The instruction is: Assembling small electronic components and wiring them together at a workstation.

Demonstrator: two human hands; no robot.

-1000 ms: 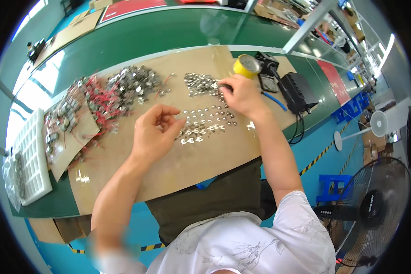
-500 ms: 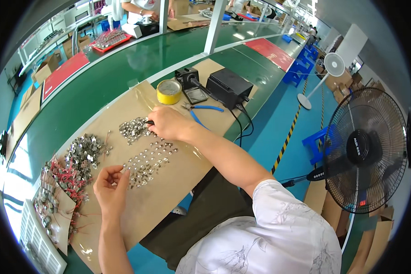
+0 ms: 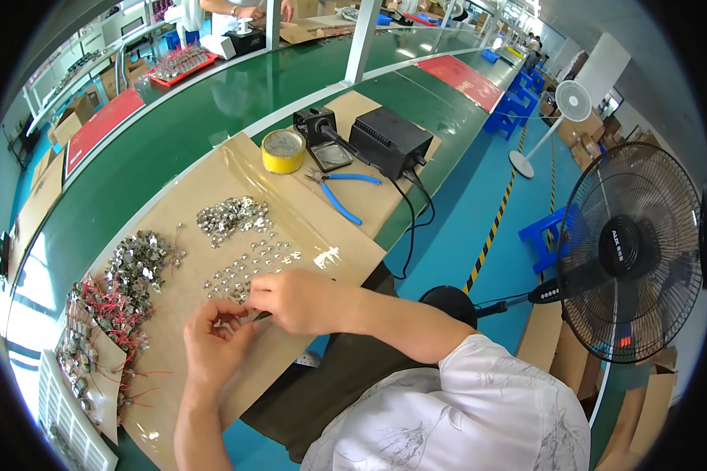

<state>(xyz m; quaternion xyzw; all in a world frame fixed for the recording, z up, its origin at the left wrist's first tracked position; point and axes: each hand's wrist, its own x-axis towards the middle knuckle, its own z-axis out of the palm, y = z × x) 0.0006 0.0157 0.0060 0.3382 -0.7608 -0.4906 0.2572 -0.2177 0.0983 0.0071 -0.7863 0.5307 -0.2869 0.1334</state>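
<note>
My right hand (image 3: 297,301) is closed around a thin dark tool (image 3: 263,315), mostly hidden by the fingers. Against its fingertips my left hand (image 3: 215,339) is curled in a pinch; whatever it holds is too small or hidden to make out. Both are over the near part of the brown work sheet (image 3: 291,353). Just beyond them lie small shiny metal pieces (image 3: 247,263), spread loosely. A denser heap of similar metal pieces (image 3: 232,217) sits farther back. At the left is a pile of larger metal parts (image 3: 140,263), beside parts with red wires (image 3: 114,306).
Behind the scattered pieces stand a yellow tape roll (image 3: 283,151), a soldering iron stand (image 3: 319,129) and a black power unit (image 3: 391,141). Blue-handled cutters (image 3: 342,196) lie nearby. A black fan (image 3: 628,251) stands at the right. Another person works across the green bench (image 3: 188,125).
My right hand has come back from the far heap, toward me, with the dark tool. My left hand has shifted slightly right and nearer, and the two hands now meet.
</note>
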